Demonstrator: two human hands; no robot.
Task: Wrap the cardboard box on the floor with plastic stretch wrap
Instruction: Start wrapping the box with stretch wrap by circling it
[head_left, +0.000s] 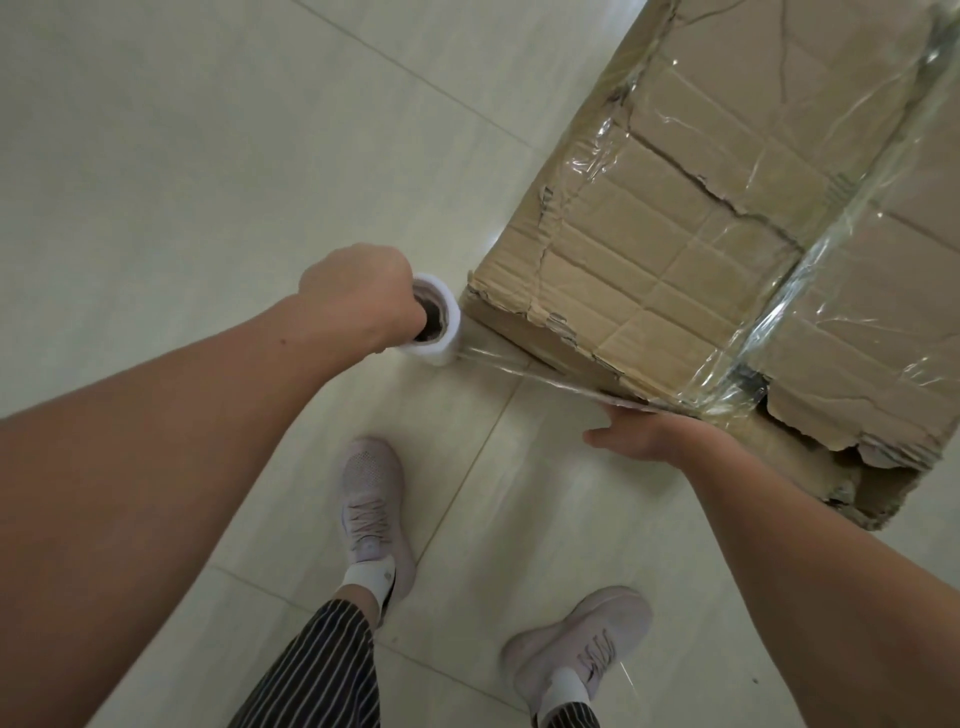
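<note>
the torn cardboard box could snag or rip the taut stretch film at its ragged corner if the pull turns uneven. it lies just beyond the right hand, flat-fingered against its near side, and right of the left hand, which grips the stretch wrap roll by its core.

Brown cardboard box; clear plastic film; white roll; pale cream tiled floor; pale pink shoes; black-and-white striped trousers
</note>
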